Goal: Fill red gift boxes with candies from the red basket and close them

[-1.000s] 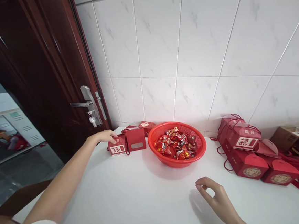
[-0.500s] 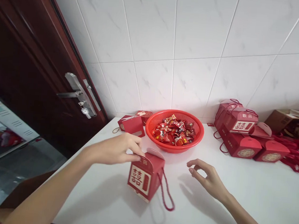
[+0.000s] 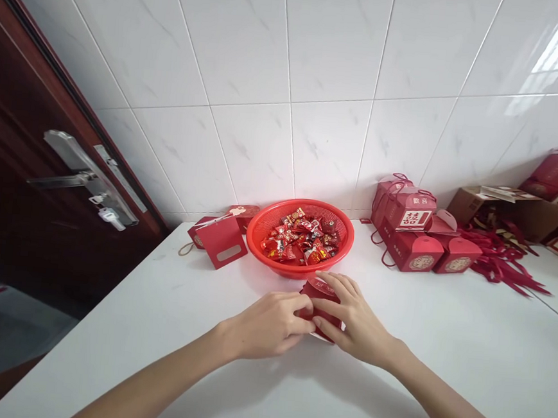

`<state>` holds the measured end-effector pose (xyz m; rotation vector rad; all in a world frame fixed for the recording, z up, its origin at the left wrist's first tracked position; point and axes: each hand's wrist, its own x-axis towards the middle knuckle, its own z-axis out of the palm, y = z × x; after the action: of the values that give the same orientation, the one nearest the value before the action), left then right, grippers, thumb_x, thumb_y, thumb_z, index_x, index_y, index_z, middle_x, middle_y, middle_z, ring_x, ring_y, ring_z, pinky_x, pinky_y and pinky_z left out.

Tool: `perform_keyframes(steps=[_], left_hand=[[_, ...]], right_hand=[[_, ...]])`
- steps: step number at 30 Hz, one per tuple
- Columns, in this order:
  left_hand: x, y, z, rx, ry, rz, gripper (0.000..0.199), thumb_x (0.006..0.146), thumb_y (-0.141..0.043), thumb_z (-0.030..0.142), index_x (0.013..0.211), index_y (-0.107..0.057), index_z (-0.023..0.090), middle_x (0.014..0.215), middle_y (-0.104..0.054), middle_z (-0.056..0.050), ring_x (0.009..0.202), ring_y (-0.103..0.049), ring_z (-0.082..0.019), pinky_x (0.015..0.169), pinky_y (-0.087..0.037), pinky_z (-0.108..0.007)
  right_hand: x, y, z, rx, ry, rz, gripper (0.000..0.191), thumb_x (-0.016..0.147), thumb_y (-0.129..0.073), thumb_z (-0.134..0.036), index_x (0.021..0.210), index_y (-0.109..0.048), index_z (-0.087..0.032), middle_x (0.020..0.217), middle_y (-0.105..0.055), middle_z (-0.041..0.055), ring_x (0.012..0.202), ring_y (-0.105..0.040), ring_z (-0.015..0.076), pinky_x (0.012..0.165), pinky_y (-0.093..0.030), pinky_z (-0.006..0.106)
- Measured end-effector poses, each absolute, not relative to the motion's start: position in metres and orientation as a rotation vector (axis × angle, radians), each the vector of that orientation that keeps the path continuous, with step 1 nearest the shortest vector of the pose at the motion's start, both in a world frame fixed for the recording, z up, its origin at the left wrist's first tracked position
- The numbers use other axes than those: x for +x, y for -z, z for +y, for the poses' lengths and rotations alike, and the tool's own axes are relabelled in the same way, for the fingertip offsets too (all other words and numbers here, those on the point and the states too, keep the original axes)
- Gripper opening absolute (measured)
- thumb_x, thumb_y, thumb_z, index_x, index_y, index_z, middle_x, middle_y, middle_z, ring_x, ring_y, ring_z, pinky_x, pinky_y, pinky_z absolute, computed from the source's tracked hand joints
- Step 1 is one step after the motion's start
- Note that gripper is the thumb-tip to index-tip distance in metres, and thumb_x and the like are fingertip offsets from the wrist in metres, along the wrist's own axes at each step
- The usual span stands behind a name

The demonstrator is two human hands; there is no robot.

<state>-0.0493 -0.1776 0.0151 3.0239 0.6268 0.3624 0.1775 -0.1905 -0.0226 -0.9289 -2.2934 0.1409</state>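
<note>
A small red gift box (image 3: 319, 292) stands on the white table just in front of a red plastic basket of wrapped candies. My left hand (image 3: 274, 324) grips the box's left side with curled fingers. Over its top and right side, my right hand (image 3: 355, 318) has its fingers wrapped, thumb at the near face. Both hands cover much of the box, and its cord handle is mostly hidden. The basket (image 3: 298, 272) holds several red candies (image 3: 300, 236) and touches neither hand.
Left of the basket stand an upright red card (image 3: 222, 240) and small red boxes. Several red gift boxes (image 3: 406, 248) are stacked at the right, beside red ribbons (image 3: 502, 259) and a cardboard box (image 3: 543, 220). A tiled wall (image 3: 327, 148) backs the white table (image 3: 226, 385).
The gift box has turned, so its printed front no longer faces me. My right hand has come from the right onto it, and my left hand has moved to its side. The view has shifted right.
</note>
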Motion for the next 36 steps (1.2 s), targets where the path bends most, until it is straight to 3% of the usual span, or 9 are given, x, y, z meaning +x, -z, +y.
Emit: perform_keyframes(steps=[6,10,14,18,21,25,30,33,36], left_hand=[[-0.047,-0.015,-0.181,2.927,-0.315,0.706,0.028,0.096,-0.049,0.016,0.091,-0.075,0.022,0.086,-0.058,-0.003,0.074,-0.055,-0.013,0.066,-0.043,-0.024],[-0.045,-0.022,-0.18,2.809,-0.27,0.731,0.026,0.095,-0.052,0.019,0.094,-0.078,0.024,0.09,-0.058,-0.002,0.073,-0.056,-0.012,0.066,-0.044,-0.024],[-0.037,-0.036,-0.175,2.507,-0.209,0.672,0.022,0.094,-0.063,0.038,0.103,-0.078,0.026,0.102,-0.064,-0.003,0.086,-0.063,-0.015,0.077,-0.049,-0.025],[-0.022,-0.043,-0.165,2.362,-0.171,0.614,0.033,0.101,-0.045,0.029,0.089,-0.075,0.02,0.106,-0.067,-0.005,0.094,-0.065,-0.017,0.082,-0.05,-0.027],[-0.011,-0.041,-0.157,2.441,-0.096,0.539,0.02,0.091,-0.052,0.015,0.093,-0.072,0.02,0.115,-0.065,-0.005,0.101,-0.064,-0.019,0.082,-0.05,-0.027],[-0.003,-0.04,-0.157,2.612,0.028,0.618,0.021,0.088,-0.062,0.024,0.108,-0.07,0.022,0.121,-0.063,-0.006,0.099,-0.063,-0.022,0.073,-0.048,-0.029],[-0.003,-0.05,-0.167,2.631,-0.104,0.942,0.031,0.097,-0.055,0.044,0.095,-0.072,0.018,0.095,-0.064,-0.005,0.08,-0.062,-0.019,0.067,-0.042,-0.029],[-0.008,-0.054,-0.171,2.611,-0.045,1.09,0.027,0.094,-0.06,0.042,0.087,-0.071,0.018,0.077,-0.062,-0.003,0.083,-0.06,-0.022,0.07,-0.04,-0.03],[-0.012,-0.054,-0.175,2.584,0.095,1.131,0.019,0.089,-0.063,0.037,0.093,-0.07,0.019,0.083,-0.064,-0.005,0.091,-0.06,-0.025,0.072,-0.041,-0.031]], right_hand=[[0.174,0.019,-0.188,-1.0,-0.171,-2.307,0.013,0.095,-0.058,-0.028,0.098,-0.069,-0.022,0.139,-0.057,0.0143,0.124,-0.054,0.0313,0.105,-0.044,0.056],[0.184,0.017,-0.186,-1.051,-0.524,-2.188,0.016,0.094,-0.06,-0.036,0.087,-0.06,-0.021,0.141,-0.055,0.0163,0.129,-0.054,0.0312,0.098,-0.052,0.048],[0.192,0.013,-0.183,-1.03,-0.877,-1.978,0.028,0.084,-0.071,-0.037,0.075,-0.05,-0.022,0.132,-0.06,0.0145,0.133,-0.052,0.0319,0.091,-0.054,0.04],[0.199,0.009,-0.18,-0.919,-1.096,-1.938,0.027,0.079,-0.072,-0.025,0.071,-0.046,-0.022,0.134,-0.059,0.0141,0.134,-0.052,0.0327,0.091,-0.052,0.039],[0.205,0.007,-0.179,-0.871,-1.157,-1.985,0.018,0.075,-0.068,-0.018,0.079,-0.05,-0.022,0.131,-0.06,0.0134,0.139,-0.047,0.0337,0.091,-0.052,0.039],[0.217,0.003,-0.177,-0.915,-1.111,-2.073,0.014,0.078,-0.065,-0.02,0.09,-0.058,-0.023,0.12,-0.066,0.0105,0.144,-0.041,0.0326,0.105,-0.045,0.045],[0.235,0.0,-0.176,-0.99,-1.054,-2.113,0.035,0.087,-0.063,-0.032,0.12,-0.062,-0.024,0.139,-0.06,0.0118,0.138,-0.049,0.0305,0.11,-0.044,0.046],[0.245,0.001,-0.175,-1.036,-1.117,-2.092,0.043,0.091,-0.059,-0.041,0.131,-0.06,-0.026,0.137,-0.061,0.0108,0.127,-0.058,0.0281,0.105,-0.05,0.044],[0.255,0.004,-0.173,-1.136,-1.192,-2.077,0.049,0.093,-0.057,-0.05,0.137,-0.059,-0.027,0.136,-0.062,0.0109,0.118,-0.063,0.0287,0.095,-0.057,0.042]])
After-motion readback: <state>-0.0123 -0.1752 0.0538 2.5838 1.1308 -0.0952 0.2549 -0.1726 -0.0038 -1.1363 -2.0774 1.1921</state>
